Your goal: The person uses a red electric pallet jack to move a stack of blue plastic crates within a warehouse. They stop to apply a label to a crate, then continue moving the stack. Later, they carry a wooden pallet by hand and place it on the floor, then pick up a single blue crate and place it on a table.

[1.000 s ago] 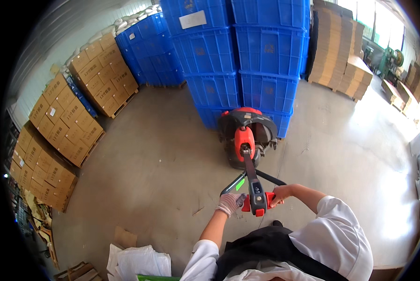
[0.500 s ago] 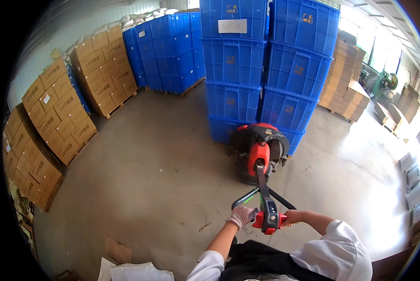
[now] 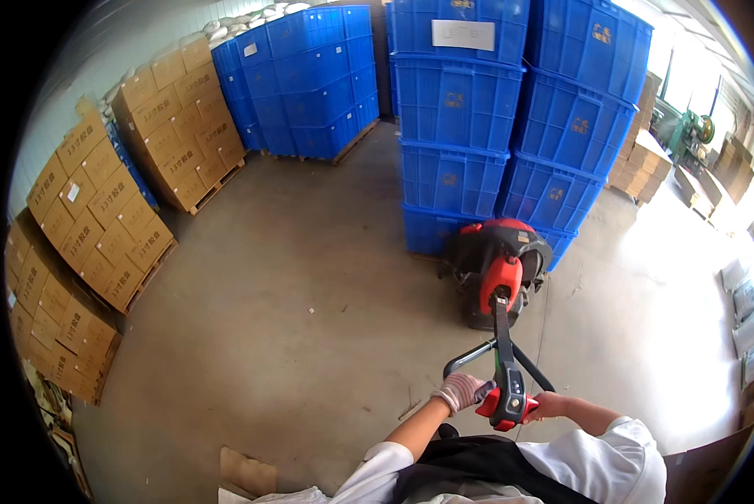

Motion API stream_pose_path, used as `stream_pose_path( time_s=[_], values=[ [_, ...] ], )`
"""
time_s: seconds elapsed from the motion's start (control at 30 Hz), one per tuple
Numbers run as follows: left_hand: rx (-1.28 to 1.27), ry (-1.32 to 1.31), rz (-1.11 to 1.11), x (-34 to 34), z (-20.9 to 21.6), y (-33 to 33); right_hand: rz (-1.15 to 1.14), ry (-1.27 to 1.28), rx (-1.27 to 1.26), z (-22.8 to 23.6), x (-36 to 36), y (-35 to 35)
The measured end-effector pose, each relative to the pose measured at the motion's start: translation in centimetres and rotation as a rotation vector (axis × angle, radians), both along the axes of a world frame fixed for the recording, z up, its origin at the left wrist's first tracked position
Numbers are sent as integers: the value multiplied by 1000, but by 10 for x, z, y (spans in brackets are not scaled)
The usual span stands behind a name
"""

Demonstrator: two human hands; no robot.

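Observation:
A red and black electric pallet truck (image 3: 502, 277) stands in front of me, close against tall stacked blue plastic crates (image 3: 457, 105). Its control handle (image 3: 509, 380) reaches back toward my body. My left hand (image 3: 458, 392), in a striped knit glove, is closed around the handle's left side. On the other side, my bare right hand (image 3: 546, 407) grips the red right end, its fingers partly hidden. A white paper sheet (image 3: 463, 34) is fixed to an upper crate. The truck's forks are out of sight.
Palletized cardboard cartons (image 3: 108, 210) line the left wall. More blue crates (image 3: 305, 84) stand on a pallet at the back. Flat cardboard stacks (image 3: 641, 164) and a green machine (image 3: 690, 130) are at the back right. White bundles (image 3: 751, 307) sit along the right edge; flattened cardboard (image 3: 246, 473) lies near my left.
The truck, its handle and the crate stack sit farther right in view, and the stack looks slightly bigger. Both hands have kept their grip and shifted right with the handle.

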State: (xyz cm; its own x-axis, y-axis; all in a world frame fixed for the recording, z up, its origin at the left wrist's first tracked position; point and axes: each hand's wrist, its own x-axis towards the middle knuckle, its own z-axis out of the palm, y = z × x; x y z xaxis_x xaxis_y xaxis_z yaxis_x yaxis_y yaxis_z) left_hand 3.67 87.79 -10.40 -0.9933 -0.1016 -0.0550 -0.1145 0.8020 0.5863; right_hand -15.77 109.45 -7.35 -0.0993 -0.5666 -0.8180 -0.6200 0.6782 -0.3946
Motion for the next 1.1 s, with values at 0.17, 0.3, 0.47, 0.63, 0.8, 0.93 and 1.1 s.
stream_pose_path(
  time_s=[0.17, 0.3, 0.47, 0.63, 0.8, 0.93, 1.1],
  values=[
    [-28, -9, -96, 2, -12, -42, -132, -61, -7, -7, 18, -26],
    [-4, -79, -166, 17, 3, -85, -197, -73, -26, 20, 61, -64],
    [-38, -49, -219, 29, 1, -131, -278, -64, -30, -6, 76, -90],
    [-31, -50, -258, 50, -5, -177, -286, -27, -60, 0, 108, -136],
    [-12, -153, -318, 44, 18, -229, -456, -25, -36, 11, 140, -181],
    [-27, -36, -408, 41, 24, -274, -434, 15, -68, 13, 142, -210],
    [22, -52, -430, 31, 17, -325, -527, -5, -44, 11, 151, -258]
  ],
)
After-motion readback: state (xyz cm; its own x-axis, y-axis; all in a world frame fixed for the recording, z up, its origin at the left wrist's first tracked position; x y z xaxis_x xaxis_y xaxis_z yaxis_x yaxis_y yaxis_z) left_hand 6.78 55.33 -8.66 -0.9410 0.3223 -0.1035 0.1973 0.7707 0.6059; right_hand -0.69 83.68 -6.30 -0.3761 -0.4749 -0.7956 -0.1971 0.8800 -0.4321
